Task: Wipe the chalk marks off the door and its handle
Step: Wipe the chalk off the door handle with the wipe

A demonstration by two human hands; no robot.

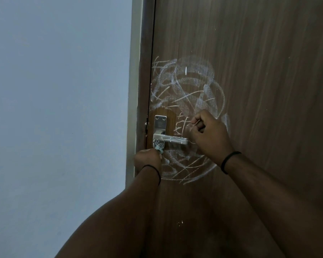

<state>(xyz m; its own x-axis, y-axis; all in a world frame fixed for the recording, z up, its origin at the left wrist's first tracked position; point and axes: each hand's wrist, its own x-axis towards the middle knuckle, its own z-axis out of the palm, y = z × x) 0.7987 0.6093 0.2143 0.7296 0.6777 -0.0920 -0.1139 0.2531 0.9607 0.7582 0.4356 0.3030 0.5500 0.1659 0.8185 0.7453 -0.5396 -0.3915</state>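
The left hand [148, 158] is gripping a small pale wad, perhaps a cloth [159, 150], against the lower handle [170, 139] plate. The right hand [208, 132] is pinching a thin white stick [196, 122], seemingly chalk. Chalk marks [186, 94] are covering the door [268, 71], so wiping is barely beginning; broad strokes come next.

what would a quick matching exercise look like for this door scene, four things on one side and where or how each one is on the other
Things:
1. left hand
2. right hand
3. door handle
4. chalk marks

Places or states:
A. scribbled white above and below the lever
B. silver, lever lying level
C. low, by the bottom of the handle plate, gripping a small pale thing
D. at the lever's free end, pinching a thin white stick

Pairs: 1-C, 2-D, 3-B, 4-A
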